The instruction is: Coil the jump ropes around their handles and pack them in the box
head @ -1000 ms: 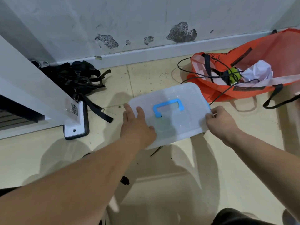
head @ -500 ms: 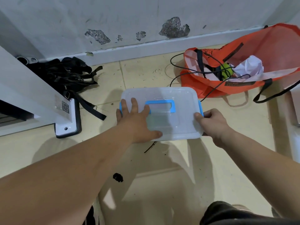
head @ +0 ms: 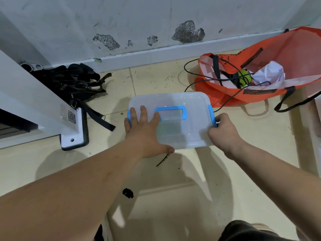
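Note:
A translucent plastic box (head: 189,105) with a blue carry handle (head: 171,110) and blue side clips stands on the tiled floor, its lid on. My left hand (head: 145,131) lies flat on the lid's left part, fingers straight. My right hand (head: 224,130) curls round the blue clip (head: 212,114) on the box's right side. A thin black jump rope (head: 211,80) trails out of an orange bag (head: 284,66) behind the box and runs down toward the box's right side. Rope handles are not clearly visible.
A pile of black straps (head: 76,84) lies at the left by the wall. A white frame foot (head: 73,129) stands on the floor at the left. The bag also holds a green ball (head: 244,78) and crumpled white paper (head: 271,73). A dark spot (head: 128,193) marks the near floor.
The box has turned square to me and sits level. My left hand slid up onto the lid; my right hand shifted to the blue side clip.

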`<state>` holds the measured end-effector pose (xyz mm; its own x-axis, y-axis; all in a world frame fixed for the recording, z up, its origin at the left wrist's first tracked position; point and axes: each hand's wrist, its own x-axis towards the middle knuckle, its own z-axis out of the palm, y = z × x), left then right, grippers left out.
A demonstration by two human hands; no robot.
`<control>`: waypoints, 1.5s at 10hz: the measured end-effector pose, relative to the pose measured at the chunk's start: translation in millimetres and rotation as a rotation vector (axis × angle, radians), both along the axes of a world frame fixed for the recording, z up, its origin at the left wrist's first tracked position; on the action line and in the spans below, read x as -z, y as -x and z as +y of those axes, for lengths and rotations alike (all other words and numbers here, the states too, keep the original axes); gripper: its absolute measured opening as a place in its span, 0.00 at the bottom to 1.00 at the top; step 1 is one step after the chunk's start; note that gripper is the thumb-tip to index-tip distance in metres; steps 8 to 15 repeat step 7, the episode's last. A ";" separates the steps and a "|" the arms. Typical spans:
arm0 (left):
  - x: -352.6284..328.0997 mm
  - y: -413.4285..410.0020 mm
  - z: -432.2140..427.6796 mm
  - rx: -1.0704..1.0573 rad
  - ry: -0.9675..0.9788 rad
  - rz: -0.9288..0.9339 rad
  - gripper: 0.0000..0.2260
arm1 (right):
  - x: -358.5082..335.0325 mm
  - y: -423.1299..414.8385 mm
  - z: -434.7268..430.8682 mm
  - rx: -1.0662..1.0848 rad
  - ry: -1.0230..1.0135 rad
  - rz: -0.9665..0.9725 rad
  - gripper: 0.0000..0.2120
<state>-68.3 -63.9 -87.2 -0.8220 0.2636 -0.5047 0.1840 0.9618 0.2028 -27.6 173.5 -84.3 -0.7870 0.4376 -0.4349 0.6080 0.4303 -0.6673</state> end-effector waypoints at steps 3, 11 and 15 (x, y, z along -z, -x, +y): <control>-12.7 31.5 -32.6 -0.081 0.060 0.083 0.43 | -8.9 42.9 -29.0 -0.203 0.263 -0.052 0.26; -31.1 35.5 -16.6 -0.138 -0.024 -0.016 0.29 | -41.4 59.5 -19.8 -0.335 -0.044 -0.170 0.22; -31.1 35.5 -16.6 -0.138 -0.024 -0.016 0.29 | -41.4 59.5 -19.8 -0.335 -0.044 -0.170 0.22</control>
